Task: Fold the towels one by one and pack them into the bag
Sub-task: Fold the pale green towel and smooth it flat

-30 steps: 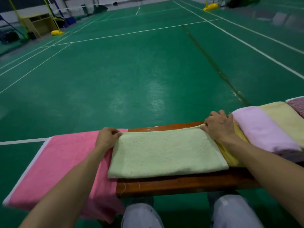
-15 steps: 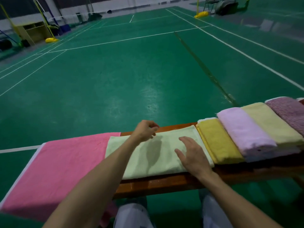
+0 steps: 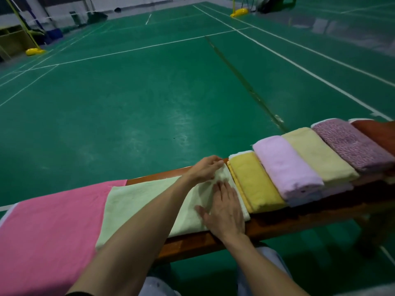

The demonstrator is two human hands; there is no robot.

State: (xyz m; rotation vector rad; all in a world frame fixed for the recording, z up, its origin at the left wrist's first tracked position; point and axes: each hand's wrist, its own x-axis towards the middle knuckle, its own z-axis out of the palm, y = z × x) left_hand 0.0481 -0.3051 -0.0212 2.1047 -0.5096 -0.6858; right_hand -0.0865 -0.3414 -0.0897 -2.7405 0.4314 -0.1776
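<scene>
While the pale green towel (image 3: 139, 206) is lying flat across the middle of the wooden bench (image 3: 192, 242), I'm seeing both hands working at its right end. Left hand (image 3: 206, 168) is reaching across from the left and pinching the towel's far right corner, fingers curled round a small raised bunch of cloth. Right hand (image 3: 224, 208) is lying palm down on the towel just nearer than that, fingers straight and slightly spread, thumb out to the left, pressing the cloth onto the bench. Hands are sitting close together; can't tell if they're touching. Towel's left edge is meeting the pink towel (image 3: 49, 231), which is covering the bench's left end and hanging over its near edge; can't tell which one is on top at the seam. To the right I'm counting five folded towels lying side by side in a row. The yellow towel (image 3: 254, 184) is sitting right against the green one's right edge. Then come the lilac towel (image 3: 286, 167), the pale yellow towel (image 3: 318, 154), the mottled mauve towel (image 3: 350, 144) and the rust towel (image 3: 376, 131), which is running off the right of the frame. More folded cloth is showing under the lilac one. Behind the bench the green court floor (image 3: 128, 103) is stretching away with white lines. Yellow post bases are sitting far left (image 3: 34, 51) and far right (image 3: 239, 12). Person's knees (image 3: 158, 287) in pale trousers are showing below the near edge.
</scene>
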